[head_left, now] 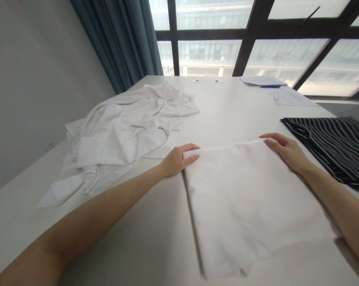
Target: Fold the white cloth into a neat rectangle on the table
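Observation:
A folded white cloth (250,202) lies flat on the white table (155,238) in front of me. My left hand (177,159) grips its far left corner, fingers curled over the edge. My right hand (286,150) rests flat on the far right corner, fingers stretched along the fold. Both forearms reach in from the near edge on either side of the cloth.
A crumpled pile of white garments (125,131) lies to the left. A dark striped garment (336,149) sits at the right edge. Papers (262,81) and a blue pen (270,86) lie at the far side, below the window and teal curtain (122,39).

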`<state>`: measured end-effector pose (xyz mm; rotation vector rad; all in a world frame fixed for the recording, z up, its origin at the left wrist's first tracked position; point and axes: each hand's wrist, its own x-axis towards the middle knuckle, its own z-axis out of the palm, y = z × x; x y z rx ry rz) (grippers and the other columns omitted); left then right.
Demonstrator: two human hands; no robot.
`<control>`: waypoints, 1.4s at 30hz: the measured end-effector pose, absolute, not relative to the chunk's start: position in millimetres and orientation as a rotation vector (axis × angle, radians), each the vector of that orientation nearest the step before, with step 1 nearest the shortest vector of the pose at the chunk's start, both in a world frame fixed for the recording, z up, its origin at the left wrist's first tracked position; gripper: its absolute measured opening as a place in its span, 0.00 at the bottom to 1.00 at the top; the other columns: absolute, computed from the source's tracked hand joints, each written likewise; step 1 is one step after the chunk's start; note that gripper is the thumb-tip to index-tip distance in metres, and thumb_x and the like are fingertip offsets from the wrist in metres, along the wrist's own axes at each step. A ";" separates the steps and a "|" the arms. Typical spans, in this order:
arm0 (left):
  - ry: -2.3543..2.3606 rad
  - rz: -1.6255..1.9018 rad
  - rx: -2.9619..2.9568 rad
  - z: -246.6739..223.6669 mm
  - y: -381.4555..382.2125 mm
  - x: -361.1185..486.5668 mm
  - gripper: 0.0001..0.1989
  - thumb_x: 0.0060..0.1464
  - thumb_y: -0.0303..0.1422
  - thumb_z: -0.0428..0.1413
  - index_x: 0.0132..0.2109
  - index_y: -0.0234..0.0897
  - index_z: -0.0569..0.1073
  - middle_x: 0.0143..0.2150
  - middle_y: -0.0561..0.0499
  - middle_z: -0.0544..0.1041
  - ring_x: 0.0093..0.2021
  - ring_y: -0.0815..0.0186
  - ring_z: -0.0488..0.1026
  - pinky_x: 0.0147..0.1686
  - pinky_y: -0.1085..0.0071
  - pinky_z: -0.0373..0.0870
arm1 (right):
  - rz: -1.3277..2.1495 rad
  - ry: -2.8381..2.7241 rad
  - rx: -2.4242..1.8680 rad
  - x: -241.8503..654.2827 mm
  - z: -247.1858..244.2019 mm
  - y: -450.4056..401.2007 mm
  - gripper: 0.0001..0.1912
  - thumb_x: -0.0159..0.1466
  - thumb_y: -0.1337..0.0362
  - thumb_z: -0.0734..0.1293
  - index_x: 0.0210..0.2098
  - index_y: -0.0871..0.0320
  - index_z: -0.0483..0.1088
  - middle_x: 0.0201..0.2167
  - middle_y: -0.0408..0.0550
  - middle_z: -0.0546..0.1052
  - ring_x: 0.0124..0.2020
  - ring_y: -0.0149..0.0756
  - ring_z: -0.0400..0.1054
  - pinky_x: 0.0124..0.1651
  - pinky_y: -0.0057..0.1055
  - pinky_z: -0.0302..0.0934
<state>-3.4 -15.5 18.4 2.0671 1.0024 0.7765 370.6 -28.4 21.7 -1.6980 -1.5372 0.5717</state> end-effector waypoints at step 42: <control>0.948 0.797 2.077 15.8 -13.6 -3.2 0.17 0.59 0.41 0.53 0.48 0.33 0.75 0.46 0.47 0.79 0.46 0.59 0.75 0.47 0.69 0.69 | 0.511 -1.563 -1.721 371.1 19.1 -24.9 0.21 0.58 0.47 0.66 0.41 0.56 0.76 0.34 0.46 0.76 0.33 0.39 0.65 0.30 0.31 0.56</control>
